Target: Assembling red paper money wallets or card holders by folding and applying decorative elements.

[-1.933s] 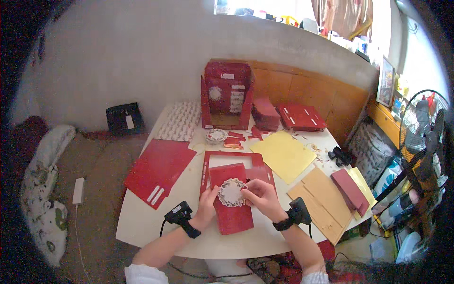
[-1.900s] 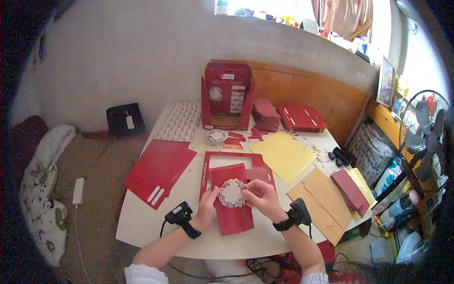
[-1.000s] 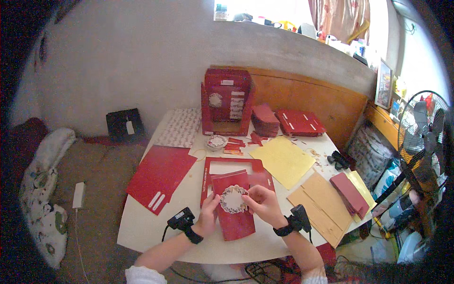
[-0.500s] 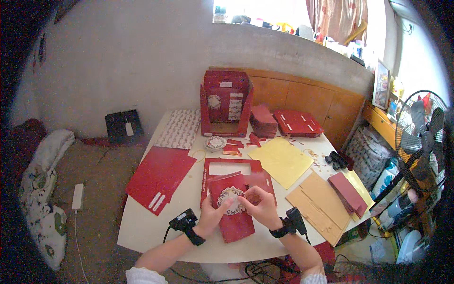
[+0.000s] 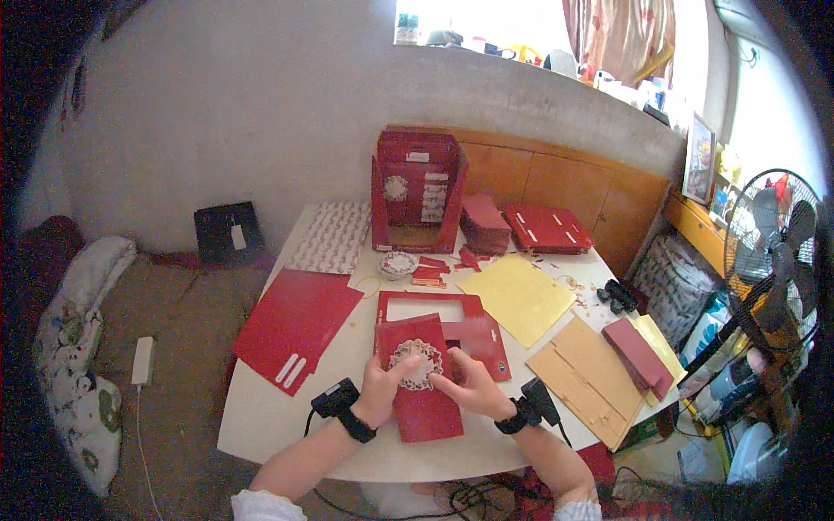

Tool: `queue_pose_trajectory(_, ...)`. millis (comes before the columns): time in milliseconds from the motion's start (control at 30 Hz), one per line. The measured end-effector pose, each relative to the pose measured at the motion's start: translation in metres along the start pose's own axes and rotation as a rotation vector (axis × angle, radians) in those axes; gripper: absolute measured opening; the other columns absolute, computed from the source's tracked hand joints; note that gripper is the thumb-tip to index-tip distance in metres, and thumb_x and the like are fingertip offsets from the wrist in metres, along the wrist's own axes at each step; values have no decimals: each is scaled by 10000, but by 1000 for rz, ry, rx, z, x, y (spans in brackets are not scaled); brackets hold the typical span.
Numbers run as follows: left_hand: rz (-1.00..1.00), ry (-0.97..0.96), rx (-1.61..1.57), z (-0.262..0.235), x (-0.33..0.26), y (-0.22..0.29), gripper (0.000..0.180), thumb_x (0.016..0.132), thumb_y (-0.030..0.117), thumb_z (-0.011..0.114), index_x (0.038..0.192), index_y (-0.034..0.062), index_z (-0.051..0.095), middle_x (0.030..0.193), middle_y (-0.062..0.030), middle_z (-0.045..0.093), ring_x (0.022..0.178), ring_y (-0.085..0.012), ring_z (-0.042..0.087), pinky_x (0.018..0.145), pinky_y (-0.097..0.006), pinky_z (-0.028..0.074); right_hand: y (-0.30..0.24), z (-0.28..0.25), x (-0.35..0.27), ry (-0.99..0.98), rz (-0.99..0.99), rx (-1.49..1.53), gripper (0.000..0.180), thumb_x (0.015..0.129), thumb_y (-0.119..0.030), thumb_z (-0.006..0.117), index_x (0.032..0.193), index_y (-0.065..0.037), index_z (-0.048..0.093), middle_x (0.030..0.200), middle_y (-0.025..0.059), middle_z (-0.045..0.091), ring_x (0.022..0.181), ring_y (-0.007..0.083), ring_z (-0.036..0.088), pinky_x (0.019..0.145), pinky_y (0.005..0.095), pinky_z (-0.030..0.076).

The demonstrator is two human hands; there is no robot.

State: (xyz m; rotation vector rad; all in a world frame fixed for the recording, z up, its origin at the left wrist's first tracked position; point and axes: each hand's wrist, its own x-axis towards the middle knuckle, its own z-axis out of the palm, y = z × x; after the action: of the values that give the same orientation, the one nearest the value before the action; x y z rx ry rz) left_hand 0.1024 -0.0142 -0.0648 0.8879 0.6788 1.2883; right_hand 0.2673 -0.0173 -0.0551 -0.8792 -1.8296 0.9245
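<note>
A narrow red card panel (image 5: 427,418) is held up over the table by both my hands. On its middle sits a round, lace-edged white label (image 5: 417,349). My left hand (image 5: 379,392) grips the card's left edge, its thumb pressing on the label and its fingers partly hidden behind. At the right edge my right hand (image 5: 476,386) is closed on the card, thumb against the label's lower right rim. Beneath lies a red cardboard panel with a rectangular window (image 5: 476,311). A pile of similar round labels (image 5: 398,263) sits farther back.
An open red display box (image 5: 417,195) stands at the back, beside stacked red cards (image 5: 485,224) and red panels (image 5: 547,227). A sheet of labels (image 5: 328,239) and large red panels (image 5: 295,317) lie left; yellow paper (image 5: 517,300) and brown cardboard (image 5: 584,378) lie right.
My right hand has shifted from pinching near the label's upper right to the card's right edge. The label now lies flat on the card, and my left thumb has moved slightly up and left.
</note>
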Motion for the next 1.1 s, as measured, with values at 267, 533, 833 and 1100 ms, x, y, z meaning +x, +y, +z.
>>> queue_pose_trajectory(267, 405, 72, 446, -1, 3, -18, 517, 780, 159, 582, 1196, 24, 305, 1110, -88, 442, 1012, -172, 459, 855, -311, 381, -15, 2, 2, 396, -226, -238, 226, 715, -52, 626, 903, -13, 506, 716, 54, 577, 579, 93, 544, 453, 233, 412)
queue_pose_trajectory(533, 339, -203, 248, 6, -17, -21, 374, 833, 168, 504, 1157, 41, 368, 1086, -63, 451, 986, -158, 456, 840, -323, 387, -31, 17, 1, 225, -656, -653, 319, 603, -97, 684, 892, -37, 563, 839, 100, 558, 661, 221, 577, 554, 284, 487)
queue_pose_trajectory(833, 283, -77, 242, 9, -13, -12, 229, 847, 148, 471, 1037, 20, 475, 955, -45, 541, 875, -118, 511, 759, -271, 421, -25, 9, 0, 262, -564, -576, 194, 702, 2, 600, 893, -17, 564, 803, 104, 568, 652, 231, 581, 548, 292, 486)
queue_pose_trajectory(1100, 238, -161, 340, 8, -14, -12, 271, 832, 115, 470, 1080, 7, 462, 1006, -67, 544, 920, -133, 508, 787, -277, 413, -18, 0, -5, 135, -574, -820, 249, 711, -38, 556, 956, 3, 550, 836, 119, 559, 671, 230, 586, 546, 296, 493)
